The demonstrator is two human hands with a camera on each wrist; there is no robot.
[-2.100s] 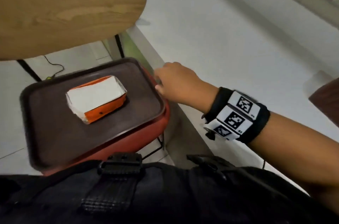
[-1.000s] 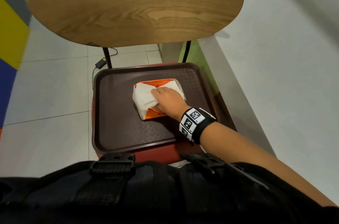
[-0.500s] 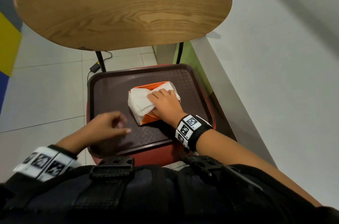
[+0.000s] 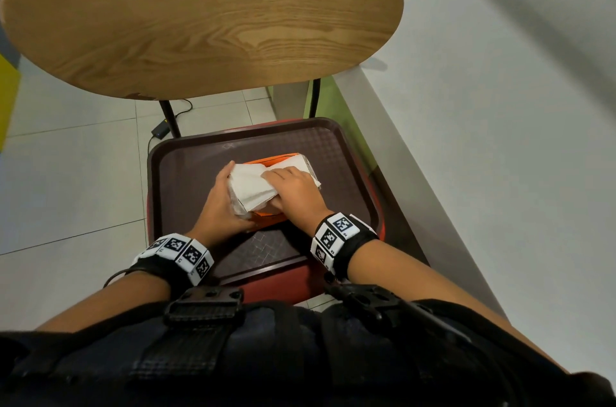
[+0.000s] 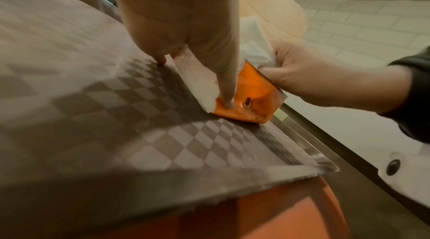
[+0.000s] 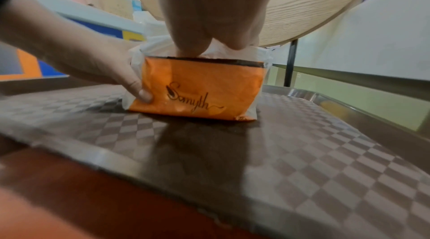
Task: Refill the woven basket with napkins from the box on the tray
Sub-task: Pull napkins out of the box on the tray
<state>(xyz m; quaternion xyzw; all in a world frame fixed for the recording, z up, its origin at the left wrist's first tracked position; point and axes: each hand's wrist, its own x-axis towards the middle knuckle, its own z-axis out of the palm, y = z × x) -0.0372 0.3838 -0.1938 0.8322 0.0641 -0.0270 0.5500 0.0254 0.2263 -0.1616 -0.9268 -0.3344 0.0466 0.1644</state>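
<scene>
Bracing the orange box mid-tray now, our left hand has joined in, curled round its left end, while our right hand pinches the napkins; extraction can begin, basket unseen.

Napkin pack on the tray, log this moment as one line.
stage: pulling napkins | left hand: grips napkin pack | right hand: pinches napkins | pack on tray | basket: unseen

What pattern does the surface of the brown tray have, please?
A woven-looking checker of light and dark diamonds on the tray, clearest in the right wrist view.
</scene>
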